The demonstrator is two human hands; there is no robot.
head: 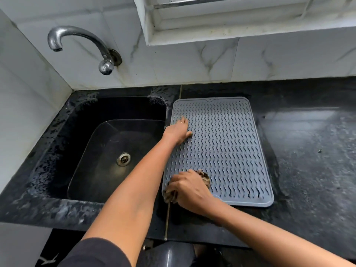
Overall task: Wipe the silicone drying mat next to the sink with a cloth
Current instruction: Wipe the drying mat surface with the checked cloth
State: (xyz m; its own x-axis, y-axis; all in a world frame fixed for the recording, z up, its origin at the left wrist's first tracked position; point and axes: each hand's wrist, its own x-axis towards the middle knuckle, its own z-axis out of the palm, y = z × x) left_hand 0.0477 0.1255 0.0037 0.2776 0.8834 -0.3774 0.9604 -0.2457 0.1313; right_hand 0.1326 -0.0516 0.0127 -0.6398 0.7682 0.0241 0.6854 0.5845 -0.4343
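Observation:
A grey silicone drying mat [227, 151] with wavy ridges lies flat on the black counter, just right of the sink [107, 157]. My left hand [178, 131] rests flat on the mat's left edge near the far corner, fingers spread, holding nothing. My right hand [189, 190] presses a bunched brown patterned cloth [203, 176] onto the mat's near left corner. Most of the cloth is hidden under that hand; a bit of it sticks out past the mat's edge on the left.
A chrome tap [77, 41] juts from the tiled wall above the black sink, which has a metal drain [123, 158]. Black stone counter [308, 151] stretches to the right of the mat. A window frame [231, 20] sits above.

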